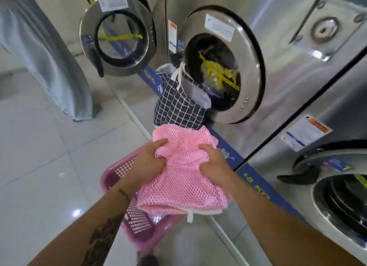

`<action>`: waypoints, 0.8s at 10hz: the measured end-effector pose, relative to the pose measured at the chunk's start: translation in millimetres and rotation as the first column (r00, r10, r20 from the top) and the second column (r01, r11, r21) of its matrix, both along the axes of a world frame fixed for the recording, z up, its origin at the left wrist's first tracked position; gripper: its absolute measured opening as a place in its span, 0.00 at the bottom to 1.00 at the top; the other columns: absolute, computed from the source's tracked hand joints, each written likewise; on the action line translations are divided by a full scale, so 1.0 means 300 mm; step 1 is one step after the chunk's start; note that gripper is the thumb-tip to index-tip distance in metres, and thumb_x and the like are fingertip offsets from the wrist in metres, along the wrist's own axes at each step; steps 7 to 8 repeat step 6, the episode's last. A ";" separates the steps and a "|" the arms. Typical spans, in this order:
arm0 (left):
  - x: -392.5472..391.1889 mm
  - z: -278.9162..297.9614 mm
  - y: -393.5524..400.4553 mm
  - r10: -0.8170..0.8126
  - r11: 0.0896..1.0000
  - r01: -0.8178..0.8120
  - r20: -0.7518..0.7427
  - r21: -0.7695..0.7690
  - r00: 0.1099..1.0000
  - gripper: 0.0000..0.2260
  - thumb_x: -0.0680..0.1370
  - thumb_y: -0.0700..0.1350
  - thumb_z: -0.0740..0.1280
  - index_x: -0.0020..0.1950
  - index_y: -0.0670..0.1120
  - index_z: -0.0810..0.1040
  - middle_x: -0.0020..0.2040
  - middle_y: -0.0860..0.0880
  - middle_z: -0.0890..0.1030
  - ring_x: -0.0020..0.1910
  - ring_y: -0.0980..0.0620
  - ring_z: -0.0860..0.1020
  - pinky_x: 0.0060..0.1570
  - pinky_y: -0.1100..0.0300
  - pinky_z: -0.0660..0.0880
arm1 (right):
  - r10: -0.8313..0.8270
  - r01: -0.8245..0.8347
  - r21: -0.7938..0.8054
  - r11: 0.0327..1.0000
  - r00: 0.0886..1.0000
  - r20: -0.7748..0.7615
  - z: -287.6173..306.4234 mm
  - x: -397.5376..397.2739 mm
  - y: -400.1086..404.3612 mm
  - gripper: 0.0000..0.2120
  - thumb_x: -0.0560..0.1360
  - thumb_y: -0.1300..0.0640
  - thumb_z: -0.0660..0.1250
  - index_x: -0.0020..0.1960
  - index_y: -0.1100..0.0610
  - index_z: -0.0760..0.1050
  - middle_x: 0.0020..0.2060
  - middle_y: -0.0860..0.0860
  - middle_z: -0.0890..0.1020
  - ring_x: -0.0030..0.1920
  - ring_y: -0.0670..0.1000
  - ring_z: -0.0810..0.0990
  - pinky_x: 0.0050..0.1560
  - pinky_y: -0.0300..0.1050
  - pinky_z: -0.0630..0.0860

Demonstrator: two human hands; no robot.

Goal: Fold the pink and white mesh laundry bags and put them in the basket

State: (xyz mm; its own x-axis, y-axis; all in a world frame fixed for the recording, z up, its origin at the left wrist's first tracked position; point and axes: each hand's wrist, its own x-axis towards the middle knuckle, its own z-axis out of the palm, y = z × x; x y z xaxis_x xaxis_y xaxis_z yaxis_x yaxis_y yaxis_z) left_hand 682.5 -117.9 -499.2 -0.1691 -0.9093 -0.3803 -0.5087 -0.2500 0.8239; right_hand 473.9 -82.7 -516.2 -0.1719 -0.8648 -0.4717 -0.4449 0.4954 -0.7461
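Gripping the pink mesh bag (183, 170), both hands' fingers (158, 144) clench it lengthwise, hem toward the wearer, above the basket (111, 178).

Both forearms bare, no sleeves. Dark tattoos along left forearm (103, 234), small one near wrist.

— Where are the hands?

— Both forearms reach in from the bottom edge toward 12 o'clock. The left hand (148, 162), at 9 o'clock of the right hand (213, 164), has its fingers (160, 142) curled and pinched shut.

— And the right?

— Knuckles up, thumb tucked under, clenched too. The left forearm is tattooed.
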 end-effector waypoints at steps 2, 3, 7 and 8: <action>0.221 -0.522 -0.133 -0.060 0.992 0.050 0.089 0.114 0.994 0.29 0.75 0.32 0.63 0.74 0.53 0.69 0.73 0.49 0.71 0.40 0.51 0.84 0.33 0.57 0.82 | 0.006 -0.005 0.188 0.982 1.000 -0.008 -0.554 0.241 -0.116 0.40 0.66 0.72 0.61 0.70 0.40 0.66 0.72 0.52 0.63 0.52 0.57 0.79 0.25 0.37 0.68; 0.282 -0.768 -0.173 -0.074 0.992 0.060 0.124 0.113 0.989 0.29 0.75 0.32 0.62 0.74 0.53 0.69 0.74 0.51 0.70 0.52 0.43 0.83 0.29 0.65 0.78 | 0.035 -0.034 0.234 0.972 0.999 0.000 -0.785 0.311 -0.170 0.38 0.67 0.73 0.61 0.71 0.44 0.66 0.69 0.54 0.66 0.50 0.57 0.78 0.24 0.35 0.66; 0.355 -1.369 -0.267 -0.236 0.962 0.185 0.269 0.199 0.934 0.35 0.75 0.40 0.69 0.78 0.56 0.59 0.79 0.44 0.56 0.75 0.41 0.62 0.69 0.56 0.67 | 0.287 -0.226 0.321 0.920 0.945 -0.157 -1.298 0.387 -0.325 0.38 0.70 0.62 0.66 0.76 0.45 0.58 0.65 0.61 0.70 0.48 0.57 0.79 0.29 0.36 0.73; 0.355 -1.369 -0.267 -0.236 0.962 0.185 0.269 0.199 0.934 0.35 0.75 0.40 0.69 0.78 0.56 0.59 0.79 0.44 0.56 0.75 0.41 0.62 0.69 0.56 0.67 | 0.287 -0.226 0.321 0.920 0.945 -0.157 -1.298 0.387 -0.325 0.38 0.70 0.62 0.66 0.76 0.45 0.58 0.65 0.61 0.70 0.48 0.57 0.79 0.29 0.36 0.73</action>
